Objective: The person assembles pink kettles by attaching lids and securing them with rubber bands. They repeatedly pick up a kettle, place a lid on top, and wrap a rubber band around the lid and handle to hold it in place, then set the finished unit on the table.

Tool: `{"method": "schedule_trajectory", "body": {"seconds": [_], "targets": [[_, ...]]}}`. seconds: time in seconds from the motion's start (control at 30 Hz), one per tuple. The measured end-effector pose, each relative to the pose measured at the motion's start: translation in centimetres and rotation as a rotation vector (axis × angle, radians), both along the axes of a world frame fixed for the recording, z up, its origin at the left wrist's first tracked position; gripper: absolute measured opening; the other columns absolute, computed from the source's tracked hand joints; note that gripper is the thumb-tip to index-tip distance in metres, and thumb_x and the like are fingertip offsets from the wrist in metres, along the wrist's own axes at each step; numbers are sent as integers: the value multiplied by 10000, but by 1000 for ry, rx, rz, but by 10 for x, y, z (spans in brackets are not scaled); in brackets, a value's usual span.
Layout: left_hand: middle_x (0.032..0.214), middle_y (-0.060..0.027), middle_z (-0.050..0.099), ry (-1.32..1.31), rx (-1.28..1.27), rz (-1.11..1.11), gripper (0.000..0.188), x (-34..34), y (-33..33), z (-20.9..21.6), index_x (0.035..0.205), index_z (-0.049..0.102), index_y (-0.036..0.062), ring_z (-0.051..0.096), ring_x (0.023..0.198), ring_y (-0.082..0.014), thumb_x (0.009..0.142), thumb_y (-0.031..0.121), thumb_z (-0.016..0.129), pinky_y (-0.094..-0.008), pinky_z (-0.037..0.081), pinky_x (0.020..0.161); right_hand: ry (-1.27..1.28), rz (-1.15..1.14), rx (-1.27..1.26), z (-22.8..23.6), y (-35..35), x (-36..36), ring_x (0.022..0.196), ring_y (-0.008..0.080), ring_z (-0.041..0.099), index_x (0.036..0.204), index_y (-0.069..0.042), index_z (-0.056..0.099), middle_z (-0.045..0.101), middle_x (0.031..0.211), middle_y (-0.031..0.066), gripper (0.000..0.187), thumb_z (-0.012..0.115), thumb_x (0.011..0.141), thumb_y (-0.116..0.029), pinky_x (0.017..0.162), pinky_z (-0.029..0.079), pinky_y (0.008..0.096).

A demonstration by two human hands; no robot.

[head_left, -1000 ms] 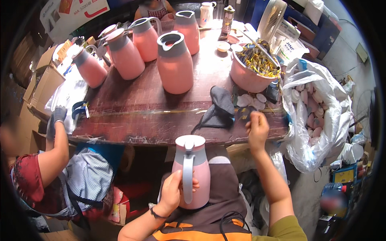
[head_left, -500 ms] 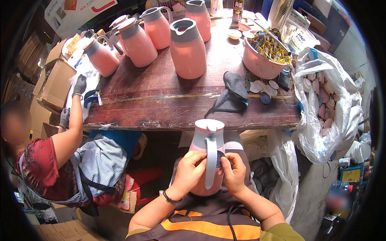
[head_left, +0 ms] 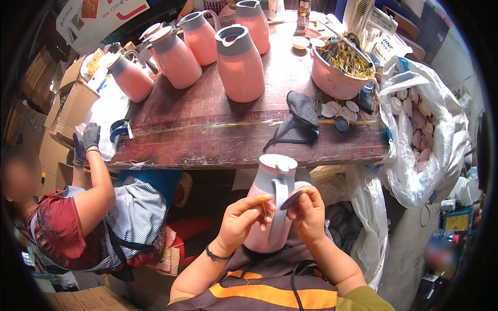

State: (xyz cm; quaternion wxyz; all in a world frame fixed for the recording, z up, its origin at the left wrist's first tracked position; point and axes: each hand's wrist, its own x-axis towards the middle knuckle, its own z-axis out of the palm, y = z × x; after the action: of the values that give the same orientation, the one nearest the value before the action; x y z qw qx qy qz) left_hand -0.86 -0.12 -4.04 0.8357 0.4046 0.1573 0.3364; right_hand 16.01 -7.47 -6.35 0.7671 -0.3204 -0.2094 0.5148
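Note:
A pink vacuum jug (head_left: 259, 239) with a grey collar, pale lid and grey handle stands between my legs, leaning slightly to the right. Left of its handle, my left hand (head_left: 241, 222) pinches a thin yellow string (head_left: 262, 198), whose strands dangle past the fingertips. My right hand (head_left: 309, 213), to the right of the handle, grips a dark round disc-shaped tag (head_left: 291, 200) between thumb and fingers. Whether the string is tied to the tag cannot be made out. Neither hand visibly grasps the jug.
Several pink jugs (head_left: 240, 72) stand on the dark red table (head_left: 202, 140). A grey cloth (head_left: 301, 116), loose round discs (head_left: 340, 110) and a pink tub of yellow strings (head_left: 337, 83) lie rightward. Plastic bags (head_left: 410, 181) flank the right. A gloved co-worker (head_left: 67, 217) sits left beside cardboard boxes (head_left: 75, 103).
Both hands have moved apart and up from the jug's handle, and string and tag now show more plainly. The jug's top has tipped right. The co-worker's gloved hands have come closer together.

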Motion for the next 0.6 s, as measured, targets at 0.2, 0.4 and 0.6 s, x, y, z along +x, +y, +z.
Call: {"method": "schedule_trajectory", "body": {"seconds": [0.2,0.4,0.6], "targets": [[1337,-69,546,303,184,4,551,10,-3,29,1421,430,98,563,665,-51,904,5,598,-184,451,511,-625,-211,-156,15,-6,-7,634,56,514,989,-5,591,581,821,9,84,609,924,-56,577,416,191],[1270,-31,576,401,256,10,603,11,-15,26,1422,431,107,576,684,-54,869,7,650,-209,464,535,-837,-173,-30,18,-15,-4,639,96,533,973,1,607,585,850,48,95,614,923,-79,585,437,213],[845,-55,635,716,1082,319,309,15,-22,37,1102,638,33,601,718,-66,806,-37,692,-215,469,590,-48,90,-256,15,-26,-17,878,104,529,1157,-27,535,571,986,12,279,614,937,-179,753,450,276]]}}
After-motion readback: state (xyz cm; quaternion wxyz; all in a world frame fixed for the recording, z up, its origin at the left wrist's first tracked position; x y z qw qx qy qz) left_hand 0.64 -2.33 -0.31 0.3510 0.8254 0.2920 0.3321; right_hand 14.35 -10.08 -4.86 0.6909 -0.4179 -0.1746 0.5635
